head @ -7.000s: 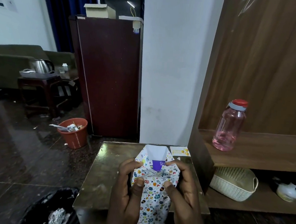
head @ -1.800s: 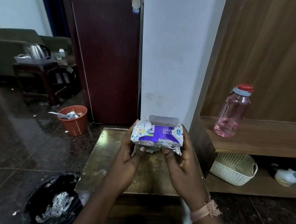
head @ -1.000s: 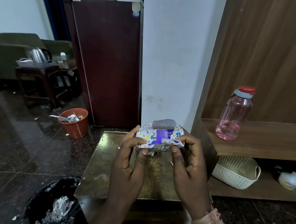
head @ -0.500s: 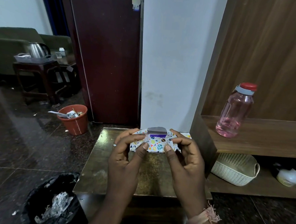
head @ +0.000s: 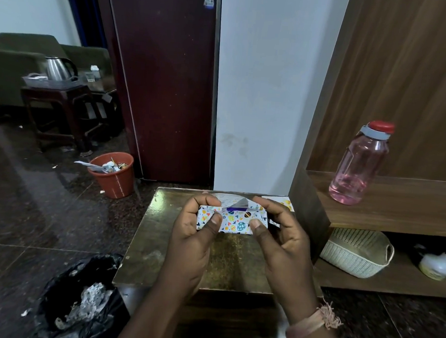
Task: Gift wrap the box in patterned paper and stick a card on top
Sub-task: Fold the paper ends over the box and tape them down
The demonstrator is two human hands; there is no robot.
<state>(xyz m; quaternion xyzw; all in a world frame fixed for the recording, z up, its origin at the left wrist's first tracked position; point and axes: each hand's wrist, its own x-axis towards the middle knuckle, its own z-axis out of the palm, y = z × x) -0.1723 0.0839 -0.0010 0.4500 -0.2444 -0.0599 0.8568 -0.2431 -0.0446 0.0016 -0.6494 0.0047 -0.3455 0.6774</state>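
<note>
Patterned paper, white with bright little shapes, covers most of the small purple box (head: pixel 233 220), held just above the far end of the worn brass-coloured bench (head: pixel 157 245). The left hand (head: pixel 195 232) is clamped on the box's left end, thumb pressing the near face; the right hand (head: pixel 281 240) pinches the right end the same way. A strip of purple shows along the top, with a loose white flap standing up beyond it, so this is the end-fold step. Next, I judge, that flap must come down flat and be fixed. A small yellow-printed card (head: pixel 280 201) lies on the bench just beyond the box, not yet stuck on.
</note>
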